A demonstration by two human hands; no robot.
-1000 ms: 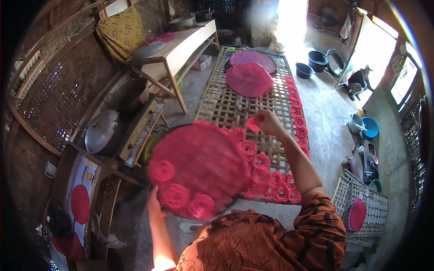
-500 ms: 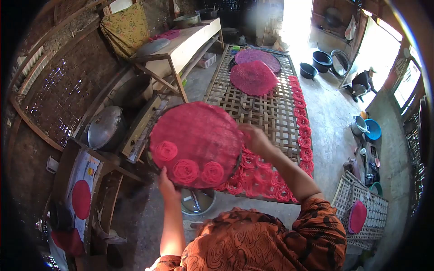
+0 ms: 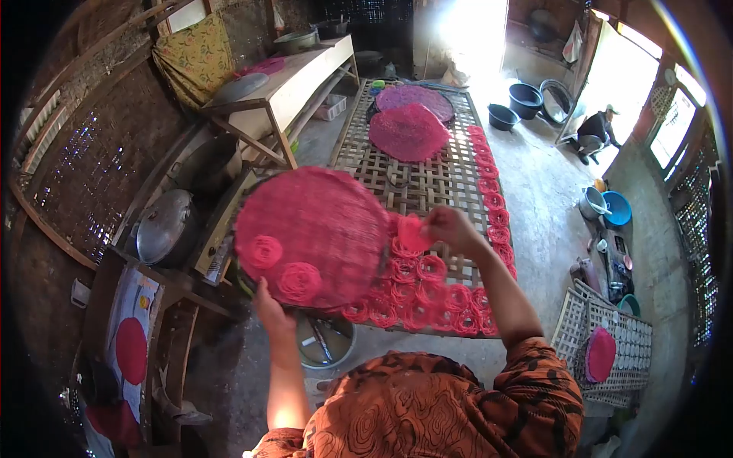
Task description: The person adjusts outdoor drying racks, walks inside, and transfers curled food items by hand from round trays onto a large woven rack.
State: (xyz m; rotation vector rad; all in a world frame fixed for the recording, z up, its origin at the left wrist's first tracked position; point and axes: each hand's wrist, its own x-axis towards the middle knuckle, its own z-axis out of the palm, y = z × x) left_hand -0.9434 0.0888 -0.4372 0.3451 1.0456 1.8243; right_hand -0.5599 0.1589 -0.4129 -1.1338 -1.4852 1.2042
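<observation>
My left hand (image 3: 275, 314) grips the lower rim of a round tray (image 3: 317, 229) covered in pink cloth or mesh, which it holds up tilted. Two flat pink coils of thin strands lie near the tray's lower left: one coil (image 3: 266, 252) above another coil (image 3: 298, 282). My right hand (image 3: 453, 230) is right of the tray, its fingers pinched on the edge of a pink coil (image 3: 413, 233) that hangs over the woven bamboo rack (image 3: 405, 177). Rows of similar coils (image 3: 431, 295) cover the rack's near end.
Two more round pink pieces, a front one (image 3: 409, 133) and a purplish one (image 3: 413, 97), lie at the rack's far end. Coils line its right edge. A basin (image 3: 327, 343) stands below the tray, a lidded pot (image 3: 166, 227) at left. A person (image 3: 597, 134) crouches by the doorway.
The tray's lower right coil is gone from it, leaving two. My right hand has moved slightly right, with a coil now visible in its fingers. The whole view has shifted a little.
</observation>
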